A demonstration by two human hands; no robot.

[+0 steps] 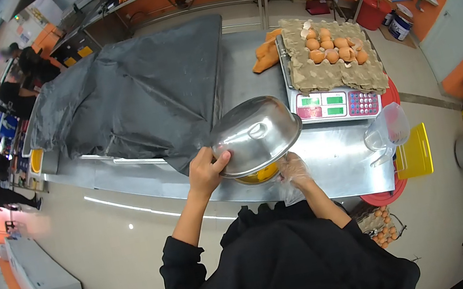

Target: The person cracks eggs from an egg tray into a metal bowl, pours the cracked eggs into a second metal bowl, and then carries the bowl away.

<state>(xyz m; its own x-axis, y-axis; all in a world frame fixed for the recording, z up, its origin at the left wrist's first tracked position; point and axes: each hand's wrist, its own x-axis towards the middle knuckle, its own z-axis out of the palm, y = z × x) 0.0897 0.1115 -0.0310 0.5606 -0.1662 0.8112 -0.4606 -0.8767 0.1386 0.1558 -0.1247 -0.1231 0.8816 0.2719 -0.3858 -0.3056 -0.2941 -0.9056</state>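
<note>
My left hand [206, 170] grips the rim of a steel mixing bowl [257, 130], thumb on its outer side. The bowl is tipped far over, its underside towards me. Below its lower rim shows yellow egg [264, 174] in a round container that the bowl mostly hides. Close to the bowl's right side is my right hand [295, 170], in a loose clear plastic glove. Its fingertips are partly covered, so I cannot tell whether they hold anything. Beyond, an egg carton [302, 73] with brown eggs and broken shells sits on a digital scale [333, 105].
A black sheet [135, 87] covers a large block at the left of the steel table [333, 157]. An orange cloth [267, 54] lies by the scale. At right stand a clear measuring jug [386, 126] and a yellow tub [418, 152]. More eggs [385, 232] are low by my right side.
</note>
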